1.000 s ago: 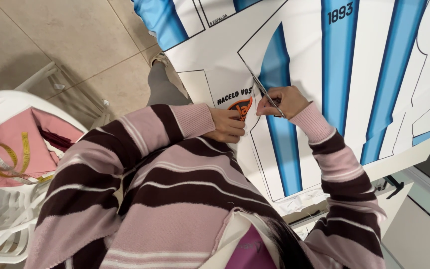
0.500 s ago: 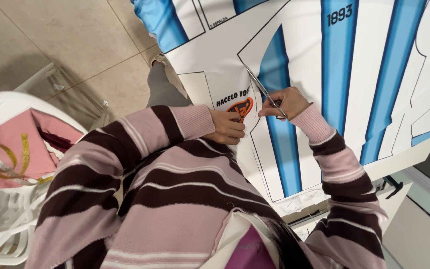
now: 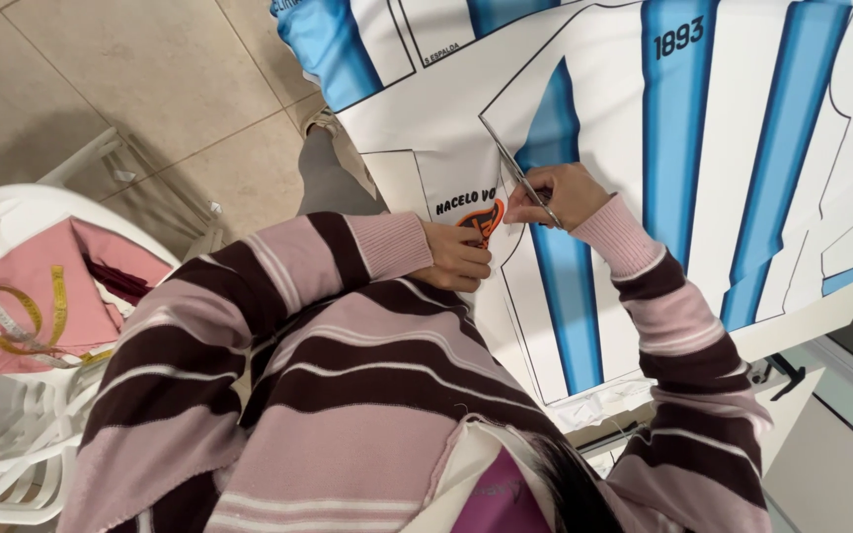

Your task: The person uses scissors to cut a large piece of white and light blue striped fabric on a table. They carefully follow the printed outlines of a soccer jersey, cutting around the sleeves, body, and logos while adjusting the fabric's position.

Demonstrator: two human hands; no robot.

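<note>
A large white fabric sheet (image 3: 742,148) printed with light-blue stripes and black pattern outlines lies over a table. My right hand (image 3: 560,195) grips a pair of scissors (image 3: 517,173), whose blades point up-left along a black outline beside a blue stripe. My left hand (image 3: 458,257) holds the fabric's near edge down, next to a small orange emblem (image 3: 484,217). Both arms wear pink and dark-brown striped sleeves.
A white plastic chair (image 3: 12,434) stands at the left, holding folded pink cloth (image 3: 61,296) and a yellow tape measure (image 3: 27,321). Beige tiled floor (image 3: 150,89) lies beyond. The table edge (image 3: 802,336) runs at lower right.
The scissors have crept slightly forward along the black outline. The left hand stays pressed on the fabric edge.
</note>
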